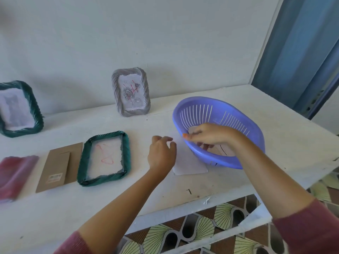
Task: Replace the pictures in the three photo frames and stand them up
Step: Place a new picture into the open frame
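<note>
A person's right hand (207,133) is pinching a picture card inside the purple basket (244,125) while the loosely curled, empty left hand (161,153) is hovering beside the opened green frame (104,158) lying face-down for refilling.

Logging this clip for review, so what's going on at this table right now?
A person is swapping pictures in photo frames. The right hand reaches into a purple basket that holds papers, while the left hand hovers by a white sheet on the table. One green frame lies flat and open, its cardboard backing beside it. A grey frame and another green frame stand by the wall.
</note>
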`<state>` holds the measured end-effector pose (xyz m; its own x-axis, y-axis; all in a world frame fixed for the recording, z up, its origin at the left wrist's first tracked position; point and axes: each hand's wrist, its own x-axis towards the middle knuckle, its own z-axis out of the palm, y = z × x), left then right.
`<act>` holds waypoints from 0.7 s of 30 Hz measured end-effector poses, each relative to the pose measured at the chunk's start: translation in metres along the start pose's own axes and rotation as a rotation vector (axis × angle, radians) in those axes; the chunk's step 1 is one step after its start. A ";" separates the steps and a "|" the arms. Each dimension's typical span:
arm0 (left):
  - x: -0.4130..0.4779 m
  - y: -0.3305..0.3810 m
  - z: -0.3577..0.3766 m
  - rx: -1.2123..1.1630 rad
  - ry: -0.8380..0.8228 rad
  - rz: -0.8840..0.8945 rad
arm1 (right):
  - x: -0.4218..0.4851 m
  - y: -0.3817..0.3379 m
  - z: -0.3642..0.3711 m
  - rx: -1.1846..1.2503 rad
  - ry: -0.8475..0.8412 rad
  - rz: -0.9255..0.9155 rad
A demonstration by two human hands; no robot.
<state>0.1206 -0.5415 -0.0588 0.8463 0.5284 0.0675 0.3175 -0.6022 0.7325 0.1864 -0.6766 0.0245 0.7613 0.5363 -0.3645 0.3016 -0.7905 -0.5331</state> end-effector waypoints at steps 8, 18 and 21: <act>0.008 0.028 -0.002 -0.166 0.007 0.205 | 0.012 0.038 -0.016 -0.320 -0.021 0.398; 0.010 0.028 -0.004 -0.171 -0.016 0.176 | 0.028 0.051 -0.016 -0.405 0.202 0.479; 0.009 0.030 -0.011 -0.241 -0.023 0.140 | 0.026 0.046 -0.021 -0.413 0.159 0.448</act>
<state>0.1333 -0.5480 -0.0287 0.8852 0.4346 0.1659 0.0884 -0.5073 0.8572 0.2319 -0.7053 0.0062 0.9316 0.1008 -0.3492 0.1061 -0.9944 -0.0041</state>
